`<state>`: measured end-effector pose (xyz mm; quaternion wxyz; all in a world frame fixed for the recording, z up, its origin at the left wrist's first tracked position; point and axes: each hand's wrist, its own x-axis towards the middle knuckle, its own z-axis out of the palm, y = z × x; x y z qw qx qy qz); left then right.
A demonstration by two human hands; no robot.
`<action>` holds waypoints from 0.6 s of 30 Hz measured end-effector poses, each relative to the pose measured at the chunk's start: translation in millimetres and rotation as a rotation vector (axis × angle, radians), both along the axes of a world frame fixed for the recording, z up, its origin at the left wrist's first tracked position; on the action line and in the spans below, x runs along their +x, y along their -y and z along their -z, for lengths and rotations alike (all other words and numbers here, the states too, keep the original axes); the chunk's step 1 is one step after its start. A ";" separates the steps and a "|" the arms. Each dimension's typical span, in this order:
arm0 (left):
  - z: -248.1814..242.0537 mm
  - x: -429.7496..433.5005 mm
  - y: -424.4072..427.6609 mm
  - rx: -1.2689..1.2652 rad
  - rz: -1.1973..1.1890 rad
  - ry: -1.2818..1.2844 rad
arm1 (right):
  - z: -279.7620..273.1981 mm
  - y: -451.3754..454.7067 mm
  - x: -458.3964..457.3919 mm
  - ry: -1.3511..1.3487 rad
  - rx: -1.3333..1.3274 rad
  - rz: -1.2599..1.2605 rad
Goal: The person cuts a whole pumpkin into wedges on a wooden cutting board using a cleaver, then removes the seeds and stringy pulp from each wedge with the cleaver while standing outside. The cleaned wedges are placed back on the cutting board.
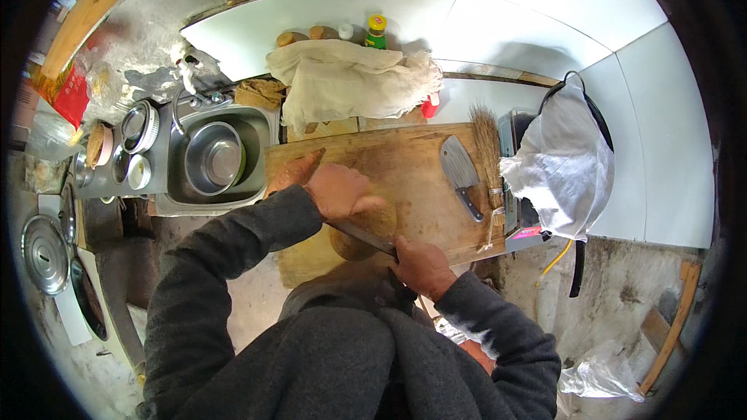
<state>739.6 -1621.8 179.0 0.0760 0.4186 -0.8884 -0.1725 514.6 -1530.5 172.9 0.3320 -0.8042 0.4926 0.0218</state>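
Note:
A knife (363, 235) is in my right hand (423, 267), its handle mostly hidden by the fingers. The blade lies across a round, tan-brown vegetable or fruit (352, 246) near the front edge of a wooden cutting board (408, 157). My left hand (338, 189) is curled over the far side of this round thing and hides part of it. Just left of that hand lies an orange-brown piece (293, 171) with a dark tip; its kind is unclear. A cleaver (459, 166) with a black handle rests flat on the right part of the board.
Left of the board is a steel sink (267, 128) holding a metal bowl (215, 157). A straw brush (485, 140) lies along the board's right end, beside a cloth-covered pan (560, 157). A pale cloth (350, 79) and several bottles stand behind. Bowls (139, 172) sit far left.

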 end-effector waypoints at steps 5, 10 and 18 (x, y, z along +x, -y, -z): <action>-4.2 26.3 -17.9 0.047 -0.103 -0.091 | -13.8 19.7 5.6 -0.041 0.087 0.058; 7.1 44.4 -24.7 0.119 0.139 0.171 | -17.1 27.9 10.0 -0.048 0.087 0.004; 32.6 51.2 -39.3 -0.006 -0.021 0.229 | -26.3 43.8 18.4 -0.098 0.136 -0.090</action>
